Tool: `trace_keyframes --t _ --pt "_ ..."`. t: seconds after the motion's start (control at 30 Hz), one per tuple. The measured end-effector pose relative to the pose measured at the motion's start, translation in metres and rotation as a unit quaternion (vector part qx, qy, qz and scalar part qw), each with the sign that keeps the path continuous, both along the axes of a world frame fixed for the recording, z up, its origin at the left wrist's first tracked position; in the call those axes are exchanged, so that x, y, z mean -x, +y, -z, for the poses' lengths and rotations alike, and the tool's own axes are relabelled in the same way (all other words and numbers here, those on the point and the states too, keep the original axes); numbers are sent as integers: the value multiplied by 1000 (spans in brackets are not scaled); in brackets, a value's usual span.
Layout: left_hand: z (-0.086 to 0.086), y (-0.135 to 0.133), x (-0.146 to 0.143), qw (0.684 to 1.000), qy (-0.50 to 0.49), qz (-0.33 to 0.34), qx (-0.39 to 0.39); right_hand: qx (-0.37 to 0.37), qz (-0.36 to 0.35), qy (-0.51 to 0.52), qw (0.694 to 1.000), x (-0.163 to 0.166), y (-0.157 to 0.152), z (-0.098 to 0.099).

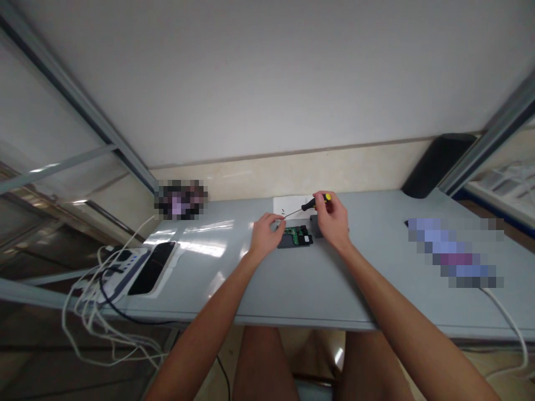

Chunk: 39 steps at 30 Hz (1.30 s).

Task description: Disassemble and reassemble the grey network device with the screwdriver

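My right hand (333,218) is closed around the black and yellow handle of a screwdriver (308,204), whose thin shaft slants down to the left. At its tip, the thumb and forefinger of my left hand (266,235) come together. Whatever may be between those fingertips is too small to make out. Just below lies a dark device with an exposed green circuit board (297,236), partly covered by my left hand. A dark grey block (316,227) sits beside it, partly behind my right hand. Several tiny dark screws (283,211) rest on a white sheet of paper (295,201) behind.
On the left of the grey table (301,301) are a black-screened phone (152,268), a power strip (124,273) and tangled white cables (90,317). A black cylinder (437,165) stands at the back right. Blurred-out objects lie on both sides, with metal frame posts at the edges.
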State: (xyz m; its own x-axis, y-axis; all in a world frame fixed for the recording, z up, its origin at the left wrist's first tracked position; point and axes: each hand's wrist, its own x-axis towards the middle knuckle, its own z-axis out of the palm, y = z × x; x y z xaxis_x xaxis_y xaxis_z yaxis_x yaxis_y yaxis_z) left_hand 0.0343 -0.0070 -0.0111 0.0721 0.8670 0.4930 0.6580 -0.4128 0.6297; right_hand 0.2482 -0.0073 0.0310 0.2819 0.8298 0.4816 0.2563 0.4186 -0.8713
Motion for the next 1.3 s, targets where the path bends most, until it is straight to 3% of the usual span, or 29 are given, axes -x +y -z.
trace_keyframes --t 0.33,1.3 --pt "0 2 0 999 34 -1 -7 5 -11 -9 1000 5 -3 1" --pt "12 12 5 998 -52 31 23 17 -5 40 999 0 11 10"
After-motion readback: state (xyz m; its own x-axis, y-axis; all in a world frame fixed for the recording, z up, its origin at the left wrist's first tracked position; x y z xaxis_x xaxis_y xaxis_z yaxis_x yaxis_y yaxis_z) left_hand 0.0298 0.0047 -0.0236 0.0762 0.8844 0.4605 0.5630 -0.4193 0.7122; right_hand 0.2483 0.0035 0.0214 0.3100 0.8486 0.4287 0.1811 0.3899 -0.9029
